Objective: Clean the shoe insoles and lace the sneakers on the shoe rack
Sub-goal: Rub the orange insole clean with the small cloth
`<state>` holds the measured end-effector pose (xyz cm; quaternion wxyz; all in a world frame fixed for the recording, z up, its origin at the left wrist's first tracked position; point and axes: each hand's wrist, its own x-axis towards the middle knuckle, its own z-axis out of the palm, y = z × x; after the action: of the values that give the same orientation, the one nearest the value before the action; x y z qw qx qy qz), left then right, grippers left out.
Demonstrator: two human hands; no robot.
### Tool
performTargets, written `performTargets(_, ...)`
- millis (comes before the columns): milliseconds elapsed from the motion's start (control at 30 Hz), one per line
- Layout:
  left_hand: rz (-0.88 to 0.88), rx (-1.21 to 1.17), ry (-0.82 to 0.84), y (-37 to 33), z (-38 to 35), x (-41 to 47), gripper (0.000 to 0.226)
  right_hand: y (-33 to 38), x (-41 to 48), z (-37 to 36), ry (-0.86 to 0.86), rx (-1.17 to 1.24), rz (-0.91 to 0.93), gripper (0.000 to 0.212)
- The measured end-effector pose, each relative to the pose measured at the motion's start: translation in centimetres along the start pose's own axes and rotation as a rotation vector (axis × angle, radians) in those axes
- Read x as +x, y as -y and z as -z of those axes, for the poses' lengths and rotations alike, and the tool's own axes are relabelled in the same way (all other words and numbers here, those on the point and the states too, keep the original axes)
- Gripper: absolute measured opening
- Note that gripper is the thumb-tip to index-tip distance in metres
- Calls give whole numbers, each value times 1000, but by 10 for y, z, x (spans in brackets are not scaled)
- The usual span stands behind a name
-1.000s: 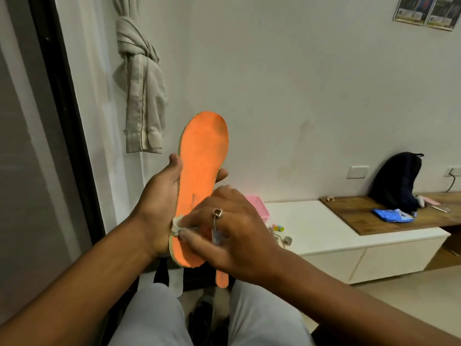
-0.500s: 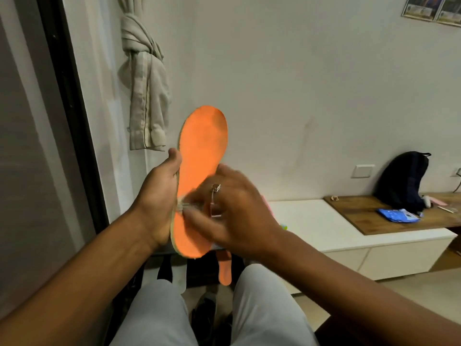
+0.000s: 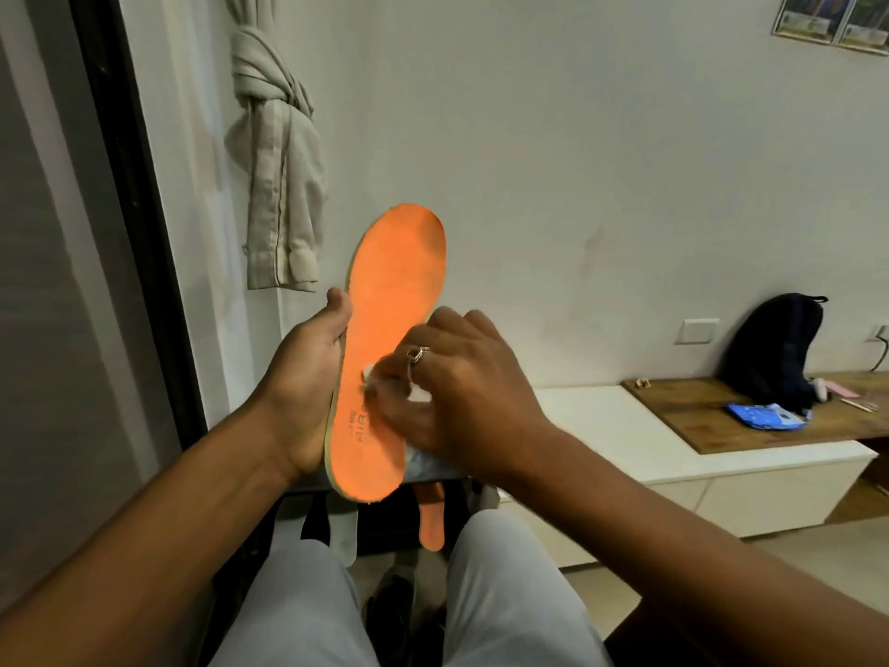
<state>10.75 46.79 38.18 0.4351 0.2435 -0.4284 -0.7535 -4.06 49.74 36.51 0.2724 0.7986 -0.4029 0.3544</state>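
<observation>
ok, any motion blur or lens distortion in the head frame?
Head view: the right hand and the small white wad it pinches are motion-blurred; the flat orange foam insole in the left hand is sharp; the dark door frame leans, wide-angle distortion.

It was a room in a home, by every sign; a pale curtain (image 3: 276, 161) hung knotted against the plain white wall (image 3: 577, 161) beside a dark door frame (image 3: 130, 185); a low white cabinet (image 3: 673, 454) ran along that wall, joined by a wooden bench top (image 3: 712, 421); a dark backpack (image 3: 774, 353) leaned there with a blue packet (image 3: 765, 416) just beside it; a switch plate (image 3: 701, 331) sat above the cabinet; two small pictures (image 3: 832, 16) were fixed high up; the floor (image 3: 818, 560) was pale.
</observation>
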Motion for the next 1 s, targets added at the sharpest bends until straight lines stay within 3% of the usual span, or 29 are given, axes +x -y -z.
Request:
performTargets(133, 10, 55, -3, 3, 2, 4, 81, 6, -12, 4, 47, 34, -9, 17)
performTargets(233, -22, 94, -20, 5, 2, 3, 70, -8, 3, -1, 8, -106, -133, 21)
performTargets(333, -62, 140, -69, 3, 4, 3, 67, -7, 6, -6, 5, -90, -223, 20)
performTargets(500, -18, 125, -105, 0, 8, 5, 76, 21, -16, 3, 64, 109, -164, 13)
performTargets(833, -73, 147, -72, 0, 7, 4, 67, 8, -1, 3, 58, 131, -273, 21)
performTargets(1000, -32, 129, -84, 4, 1, 3, 69, 2, -2, 0, 69, 155, -225, 19)
